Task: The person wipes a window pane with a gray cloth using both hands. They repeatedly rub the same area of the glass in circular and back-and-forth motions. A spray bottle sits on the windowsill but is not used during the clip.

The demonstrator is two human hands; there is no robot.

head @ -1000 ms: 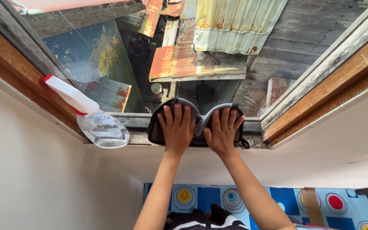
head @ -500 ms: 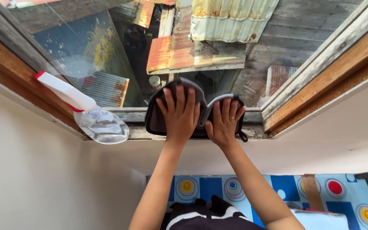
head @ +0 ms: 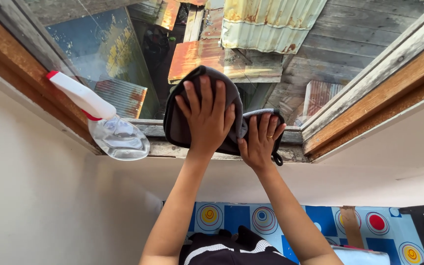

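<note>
Since a second ago: left hand has slid up off the sill onto the glass, dragging its half of the grey cloth with it; right hand has stayed low; spray bottle unmoved.
Step in hand: by the look of it, wiping the lower window pane, both palms pressing the cloth flat.
Left hand: fingers spread and flat on the cloth, pressing, not clenched.
Right hand: fingers splayed flat on the lower cloth fold at the bottom rail, a ring on one finger; pressing, no grip.
Cloth: bunched between the hands, upper part on the glass, lower part across the weathered sill; small loop hanging at its right corner.
Next move calls for: even pressure and a steady sweep, keeping clear of the bottle at the left.
Container: clear bottle with white and red sprayer, leaning in the left corner of the frame, its base on the sill; clear liquid seems to fill the lower part, level hard to judge.
</note>
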